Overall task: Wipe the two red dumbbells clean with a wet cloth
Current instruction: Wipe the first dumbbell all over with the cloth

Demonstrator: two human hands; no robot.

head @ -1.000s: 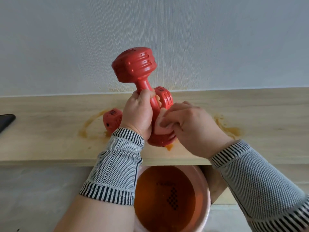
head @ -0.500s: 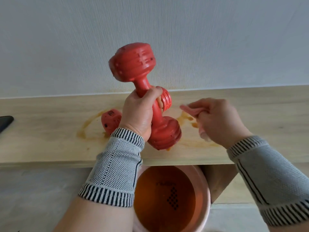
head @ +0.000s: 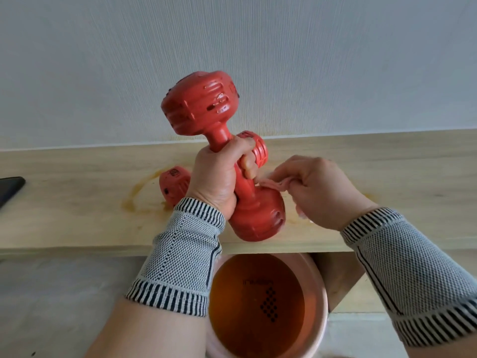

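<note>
My left hand (head: 215, 177) grips the handle of a red dumbbell (head: 201, 104) and holds it tilted above the wooden shelf (head: 77, 202), one head up near the wall and the other low by the front edge. My right hand (head: 320, 189) pinches a small pink wet cloth (head: 275, 183) whose tip touches the top of the lower head. The second red dumbbell (head: 174, 184) lies on the shelf behind my left hand, mostly hidden by it.
A pink basin (head: 321, 293) of brownish water stands on the floor under the shelf's front edge. Brown wet stains mark the shelf around the dumbbells. A dark flat object (head: 10, 188) lies at the shelf's far left. The wall is close behind.
My right hand pulled the cloth away to the right, then brought it back against the lower head. My left hand tilted the dumbbell a little more to the left.
</note>
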